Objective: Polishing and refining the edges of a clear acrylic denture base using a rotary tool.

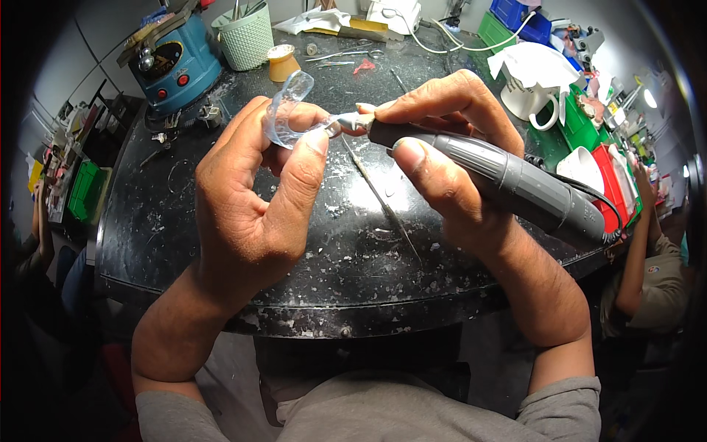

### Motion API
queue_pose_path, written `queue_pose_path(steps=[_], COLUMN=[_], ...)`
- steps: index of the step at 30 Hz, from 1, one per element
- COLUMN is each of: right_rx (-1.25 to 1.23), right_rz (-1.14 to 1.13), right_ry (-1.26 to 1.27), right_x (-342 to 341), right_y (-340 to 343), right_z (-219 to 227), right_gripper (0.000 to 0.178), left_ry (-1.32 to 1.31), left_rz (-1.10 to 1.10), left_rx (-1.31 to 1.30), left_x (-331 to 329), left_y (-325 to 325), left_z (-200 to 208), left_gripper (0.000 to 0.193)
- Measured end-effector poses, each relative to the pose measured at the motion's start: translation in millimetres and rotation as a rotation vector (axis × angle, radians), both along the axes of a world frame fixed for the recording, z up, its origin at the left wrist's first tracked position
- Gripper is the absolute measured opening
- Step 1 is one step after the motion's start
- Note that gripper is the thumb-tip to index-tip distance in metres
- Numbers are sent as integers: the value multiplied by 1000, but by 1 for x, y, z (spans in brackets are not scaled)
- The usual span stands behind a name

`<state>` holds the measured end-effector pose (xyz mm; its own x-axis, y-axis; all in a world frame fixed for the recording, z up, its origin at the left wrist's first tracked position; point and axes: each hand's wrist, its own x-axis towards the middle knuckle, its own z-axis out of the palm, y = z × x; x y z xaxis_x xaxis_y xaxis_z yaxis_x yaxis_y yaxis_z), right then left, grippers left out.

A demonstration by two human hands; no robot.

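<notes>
Between the thumb and fingers of my left hand (254, 180) is a clear plastic dental tray (280, 118), curved like an arch, its rounded end sticking up. My right hand (460, 147) wraps round a dark grey rotary handpiece (493, 162) with a cord at its back end. The handpiece's pale conical tip (350, 121) points left and meets the tray's edge near my left thumb; whether it touches is hard to tell. Under my hands, a thin metal tool (379, 195) lies on the black bench (331, 272).
A blue machine (177, 74) with red buttons stands at the back left, beside a pale green woven basket (245, 40) and a small tan pot (282, 62). At the right are a white mug (526, 96), green bins (582, 125) and a red bin (610, 173). Other people's arms show at both sides.
</notes>
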<state>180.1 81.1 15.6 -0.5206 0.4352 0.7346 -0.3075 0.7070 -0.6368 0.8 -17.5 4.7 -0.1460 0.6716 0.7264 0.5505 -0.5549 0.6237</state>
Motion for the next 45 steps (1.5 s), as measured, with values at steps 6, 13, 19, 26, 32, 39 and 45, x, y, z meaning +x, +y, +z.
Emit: queue_pose_path(steps=[6, 13, 19, 26, 32, 39, 45], right_rx=[-10, 33, 22, 26, 28, 36, 3], right_rz=[-11, -3, 1, 78, 40, 17, 47], right_ry=[-54, -82, -94, -56, -44, -85, -55], right_x=[2, 1, 2, 3, 2, 1, 3], right_y=[0, 1, 1, 4, 2, 0, 2], right_z=[1, 1, 0, 0, 0, 3, 0], right_gripper=[31, 27, 25, 26, 27, 28, 29], left_ry=[94, 111, 120, 45, 57, 70, 59], left_rz=[62, 55, 57, 28, 32, 54, 32], left_rx=[-156, -11, -27, -74, -18, -7, -151], left_x=[1, -2, -2, -1, -1, -1, -1], left_y=[-9, -1, -2, -4, -1, -1, -8], left_z=[8, 3, 3, 4, 3, 2, 7], left_gripper=[19, 14, 15, 16, 14, 13, 18])
